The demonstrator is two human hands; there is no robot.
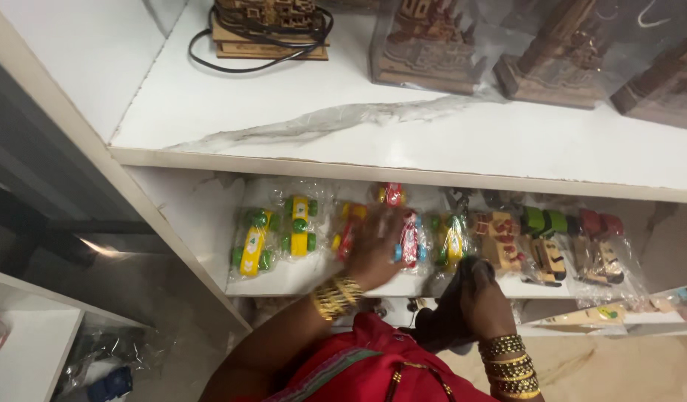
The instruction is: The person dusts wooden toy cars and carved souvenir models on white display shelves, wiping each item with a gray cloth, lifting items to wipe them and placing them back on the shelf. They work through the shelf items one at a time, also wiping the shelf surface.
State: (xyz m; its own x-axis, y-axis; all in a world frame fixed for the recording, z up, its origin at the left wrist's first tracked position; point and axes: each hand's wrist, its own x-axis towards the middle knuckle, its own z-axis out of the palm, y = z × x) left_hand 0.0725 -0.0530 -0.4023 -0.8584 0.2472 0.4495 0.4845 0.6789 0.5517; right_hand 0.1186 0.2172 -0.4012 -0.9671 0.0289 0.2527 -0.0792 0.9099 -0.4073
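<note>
Left hand (373,249) motion-blurred over toy cars (403,234)

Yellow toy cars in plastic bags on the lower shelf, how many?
3 clearly visible: the yellow toy car far left, one beside it, one right of the left hand. The hand may hide more.

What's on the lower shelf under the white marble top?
On the lower shelf, a row of plastic-wrapped toy cars and other wooden toys. The left hand reaches in and covers some red ones; the shelf's back is hidden by the marble top.
</note>
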